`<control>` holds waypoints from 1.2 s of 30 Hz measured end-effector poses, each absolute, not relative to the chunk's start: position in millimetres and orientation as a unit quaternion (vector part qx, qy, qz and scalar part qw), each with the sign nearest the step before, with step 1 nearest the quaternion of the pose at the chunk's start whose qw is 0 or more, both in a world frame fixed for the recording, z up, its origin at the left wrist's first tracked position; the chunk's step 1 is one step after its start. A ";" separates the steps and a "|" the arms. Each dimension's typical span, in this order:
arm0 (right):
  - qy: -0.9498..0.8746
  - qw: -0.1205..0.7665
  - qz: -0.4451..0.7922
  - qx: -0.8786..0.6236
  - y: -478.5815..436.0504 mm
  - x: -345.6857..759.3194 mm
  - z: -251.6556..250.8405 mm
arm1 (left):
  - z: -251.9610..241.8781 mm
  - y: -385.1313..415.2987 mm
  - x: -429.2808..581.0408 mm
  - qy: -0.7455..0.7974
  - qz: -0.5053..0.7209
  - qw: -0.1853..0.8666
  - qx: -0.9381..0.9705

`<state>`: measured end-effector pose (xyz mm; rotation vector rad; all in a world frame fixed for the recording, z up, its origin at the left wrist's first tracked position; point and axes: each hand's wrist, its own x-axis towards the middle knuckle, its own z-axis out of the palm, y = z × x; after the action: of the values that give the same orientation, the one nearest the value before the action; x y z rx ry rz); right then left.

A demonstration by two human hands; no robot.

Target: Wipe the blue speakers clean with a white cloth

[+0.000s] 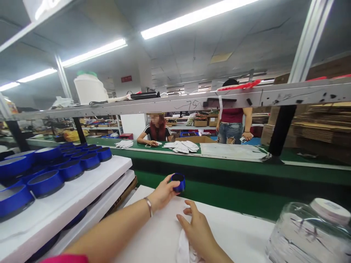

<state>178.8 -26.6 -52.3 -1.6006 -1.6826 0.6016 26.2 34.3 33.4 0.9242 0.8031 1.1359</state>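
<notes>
Closest to us, a jar (pixel 309 233) on the right and a white cloth (pixel 183 248) rest on the worktop (pixel 227 223); rings (pixel 90 160) crowd a foam slab (pixel 95 172) at left. By the cloth, our right hand (pixel 196 226) has its fingers apart. Farther out, our left hand (pixel 163 191) is clamped on a blue ring (pixel 181 187) near the worktop's far edge. Beyond are a green belt (pixel 246 195) and a seated person (pixel 157 130).

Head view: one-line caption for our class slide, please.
Left hand holds a round blue part; right hand open above the white worktop.
</notes>
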 end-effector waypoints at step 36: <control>-0.702 0.235 0.280 -0.611 -30.1 171.0 -40.1 | 73.6 81.1 153.1 0.264 0.244 0.630 0.689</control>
<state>171.0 -30.1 -40.1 -1.6756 -1.9274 0.7696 153.1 81.1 73.6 1.5770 0.6036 0.5585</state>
